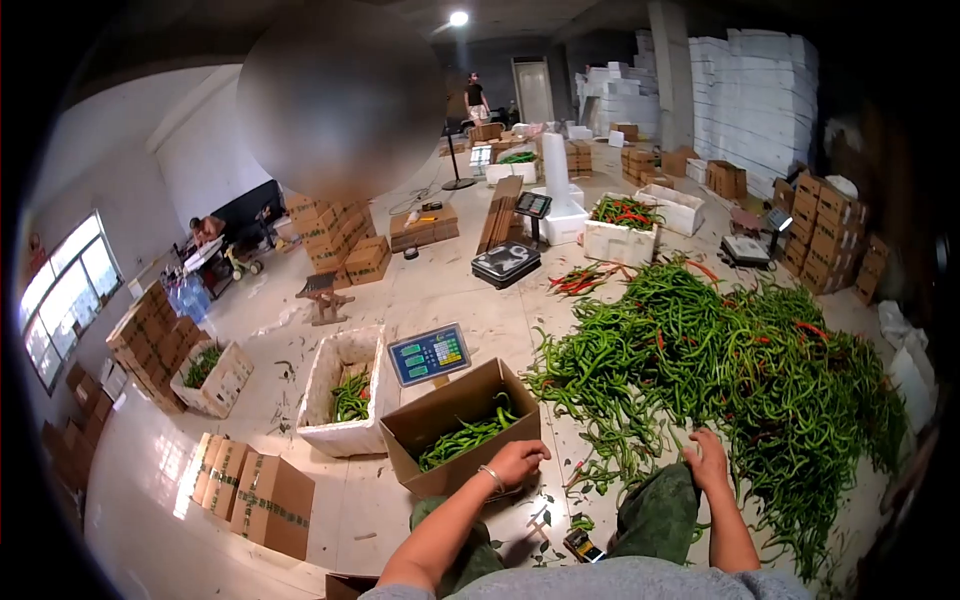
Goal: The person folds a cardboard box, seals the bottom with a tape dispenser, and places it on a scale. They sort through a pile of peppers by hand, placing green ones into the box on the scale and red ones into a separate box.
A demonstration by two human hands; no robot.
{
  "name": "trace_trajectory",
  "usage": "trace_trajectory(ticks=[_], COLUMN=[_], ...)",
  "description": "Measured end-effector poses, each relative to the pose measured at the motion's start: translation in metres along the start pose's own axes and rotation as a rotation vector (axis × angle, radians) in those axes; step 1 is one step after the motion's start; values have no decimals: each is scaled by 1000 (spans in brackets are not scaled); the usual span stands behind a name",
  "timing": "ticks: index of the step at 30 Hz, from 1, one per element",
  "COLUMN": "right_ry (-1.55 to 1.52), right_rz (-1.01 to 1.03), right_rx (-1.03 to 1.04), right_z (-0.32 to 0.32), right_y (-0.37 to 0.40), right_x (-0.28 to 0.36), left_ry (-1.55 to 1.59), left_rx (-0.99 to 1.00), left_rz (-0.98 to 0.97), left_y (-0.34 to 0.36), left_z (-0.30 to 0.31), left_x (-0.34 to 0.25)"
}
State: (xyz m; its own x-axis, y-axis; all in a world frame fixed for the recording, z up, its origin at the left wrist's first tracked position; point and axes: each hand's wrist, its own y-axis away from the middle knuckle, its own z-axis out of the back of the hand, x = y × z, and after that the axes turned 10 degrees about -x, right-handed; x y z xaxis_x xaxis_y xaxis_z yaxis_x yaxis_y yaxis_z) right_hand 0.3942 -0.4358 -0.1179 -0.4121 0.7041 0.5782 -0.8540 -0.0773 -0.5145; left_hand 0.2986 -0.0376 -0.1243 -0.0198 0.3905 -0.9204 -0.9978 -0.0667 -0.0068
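Observation:
A large heap of long green chili peppers (690, 345), with some red ones mixed in, spreads over the floor in front and to the right. My right hand (708, 460) is at its near edge, fingers closed around what looks like a pale green pepper. Just beside the right edge of an open cardboard box (415, 460) is my left hand (517, 462), its fingers curled; what they hold, if anything, is hidden. Green chili peppers (468, 440) lie inside the box. Right behind the box stands a scale display (430, 354) with a keypad.
A white foam box (318, 435) holding some peppers stands left of the cardboard box. Closed cartons (272, 505) sit at lower left. Farther back are a platform scale (506, 262), a foam box of peppers (618, 245) and a small stool (324, 297). A person (475, 97) stands far back.

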Motion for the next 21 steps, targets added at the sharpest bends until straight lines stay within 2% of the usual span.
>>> trace_trajectory(ticks=[2, 4, 8, 10, 13, 16, 19, 21], right_ry=[3, -2, 36, 54, 62, 128, 185, 294], right_rz=[8, -89, -331, -411, -638, -790, -763, -726], right_rx=[-78, -54, 58, 146, 402, 647, 818, 1006], right_z=[12, 24, 35, 18, 9, 7, -25, -33], right_y=[10, 25, 74, 120, 188, 237, 300, 306], right_x=[-33, -62, -114, -171, -210, -220, -265, -267], left_ry=[-22, -80, -89, -23, -97, -152, -229, -247], left_rx=[43, 91, 296, 400, 566, 622, 664, 682], left_rz=[-3, 20, 74, 37, 35, -27, 22, 57], left_y=[0, 5, -8, -15, -29, -39, -42, -45], left_z=[-11, -27, -71, -97, -126, -148, -162, -166], left_x=[-3, -24, -28, -26, -25, -18, -4, -1])
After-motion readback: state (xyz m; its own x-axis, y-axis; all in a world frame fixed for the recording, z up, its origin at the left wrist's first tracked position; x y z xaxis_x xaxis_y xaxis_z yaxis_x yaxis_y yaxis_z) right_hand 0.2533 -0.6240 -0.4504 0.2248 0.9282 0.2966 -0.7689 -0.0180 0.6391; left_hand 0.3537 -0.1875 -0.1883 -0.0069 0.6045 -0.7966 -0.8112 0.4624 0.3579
